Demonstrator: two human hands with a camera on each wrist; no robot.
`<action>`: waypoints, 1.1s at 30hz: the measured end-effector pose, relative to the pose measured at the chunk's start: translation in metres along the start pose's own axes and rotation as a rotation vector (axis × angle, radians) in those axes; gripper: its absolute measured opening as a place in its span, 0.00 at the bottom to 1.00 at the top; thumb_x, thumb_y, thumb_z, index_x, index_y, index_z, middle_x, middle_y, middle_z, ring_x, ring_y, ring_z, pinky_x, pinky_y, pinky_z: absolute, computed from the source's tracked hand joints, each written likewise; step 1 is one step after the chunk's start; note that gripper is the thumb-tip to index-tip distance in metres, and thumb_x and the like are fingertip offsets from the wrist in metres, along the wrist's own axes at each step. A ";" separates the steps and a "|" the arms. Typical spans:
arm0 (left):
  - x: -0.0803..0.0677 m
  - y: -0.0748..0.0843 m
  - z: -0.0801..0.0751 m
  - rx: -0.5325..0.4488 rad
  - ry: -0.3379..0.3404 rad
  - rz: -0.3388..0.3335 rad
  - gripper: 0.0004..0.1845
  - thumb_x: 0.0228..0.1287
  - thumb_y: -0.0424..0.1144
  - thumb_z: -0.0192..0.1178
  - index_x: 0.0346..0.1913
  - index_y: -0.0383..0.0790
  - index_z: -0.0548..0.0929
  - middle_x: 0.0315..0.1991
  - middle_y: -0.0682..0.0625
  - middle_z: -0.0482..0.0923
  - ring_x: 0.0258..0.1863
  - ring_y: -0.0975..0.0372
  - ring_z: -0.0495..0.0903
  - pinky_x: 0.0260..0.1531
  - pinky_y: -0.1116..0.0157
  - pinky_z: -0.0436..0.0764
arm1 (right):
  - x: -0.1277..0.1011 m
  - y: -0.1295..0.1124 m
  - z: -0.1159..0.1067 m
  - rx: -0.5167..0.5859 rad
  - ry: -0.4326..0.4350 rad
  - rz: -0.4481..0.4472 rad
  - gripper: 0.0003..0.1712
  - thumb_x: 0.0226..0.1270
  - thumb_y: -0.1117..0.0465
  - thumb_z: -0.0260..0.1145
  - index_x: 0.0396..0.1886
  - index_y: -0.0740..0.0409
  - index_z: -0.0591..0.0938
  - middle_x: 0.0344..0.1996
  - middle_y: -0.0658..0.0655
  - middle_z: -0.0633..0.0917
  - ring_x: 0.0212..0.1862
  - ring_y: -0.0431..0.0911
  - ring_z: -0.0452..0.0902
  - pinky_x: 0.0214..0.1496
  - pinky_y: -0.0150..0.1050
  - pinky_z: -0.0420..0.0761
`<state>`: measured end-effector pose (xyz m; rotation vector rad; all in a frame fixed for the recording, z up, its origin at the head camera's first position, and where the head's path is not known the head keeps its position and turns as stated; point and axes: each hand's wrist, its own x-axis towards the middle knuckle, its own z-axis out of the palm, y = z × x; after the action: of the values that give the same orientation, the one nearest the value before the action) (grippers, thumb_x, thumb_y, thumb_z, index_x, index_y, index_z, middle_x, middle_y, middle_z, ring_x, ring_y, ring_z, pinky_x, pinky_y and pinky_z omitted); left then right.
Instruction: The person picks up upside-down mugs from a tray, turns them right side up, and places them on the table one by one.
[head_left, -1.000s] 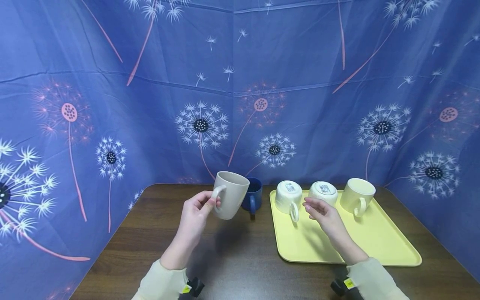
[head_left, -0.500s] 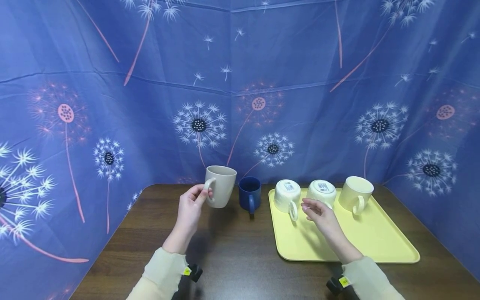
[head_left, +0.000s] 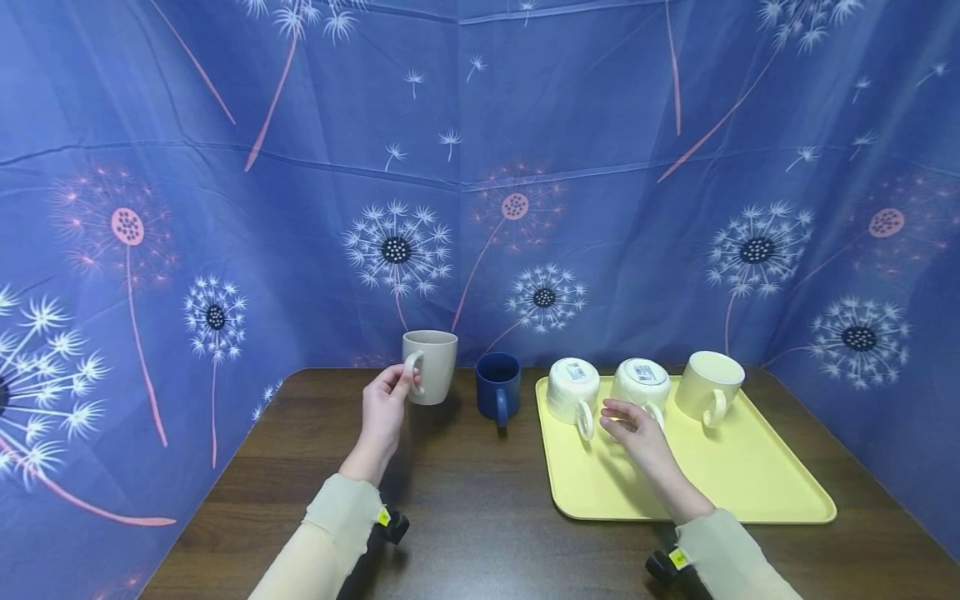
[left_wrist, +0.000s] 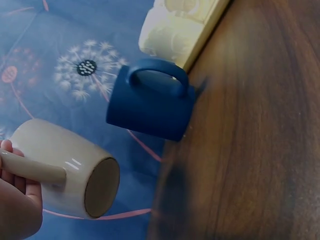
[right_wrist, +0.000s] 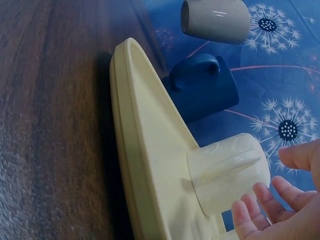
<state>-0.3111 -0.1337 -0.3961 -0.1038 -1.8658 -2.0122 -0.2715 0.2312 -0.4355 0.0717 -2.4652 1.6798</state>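
I am working at a dark wood-grain table [head_left: 480,500] enclosed by blue dandelion-print cloth [head_left: 600,167]. My left hand [head_left: 384,408] is pinching the handle of the glossy beige mug [head_left: 431,367], now lower, farther back and more upright than a second ago, beside the navy mug [head_left: 497,387]. My right hand [head_left: 630,429] is hovering, fingers relaxed, holding nothing, over the smooth yellow tray [head_left: 750,483] near an upturned cream cup [head_left: 573,392].

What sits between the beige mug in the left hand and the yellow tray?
A dark blue mug stands upright on the table between the beige mug and the yellow tray, handle toward the camera. The head view shows it best.
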 end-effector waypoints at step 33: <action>0.024 -0.057 0.020 0.030 0.127 -0.106 0.09 0.66 0.32 0.55 0.41 0.26 0.80 0.36 0.43 0.83 0.34 0.68 0.77 0.41 0.70 0.74 | 0.004 0.016 0.020 0.030 -0.047 0.101 0.18 0.66 0.66 0.60 0.50 0.76 0.75 0.45 0.69 0.81 0.45 0.50 0.79 0.43 0.36 0.80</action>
<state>-0.3566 -0.1176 -0.4401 0.1313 -1.8560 -2.0078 -0.2795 0.2193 -0.4570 -0.0105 -2.5178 1.7751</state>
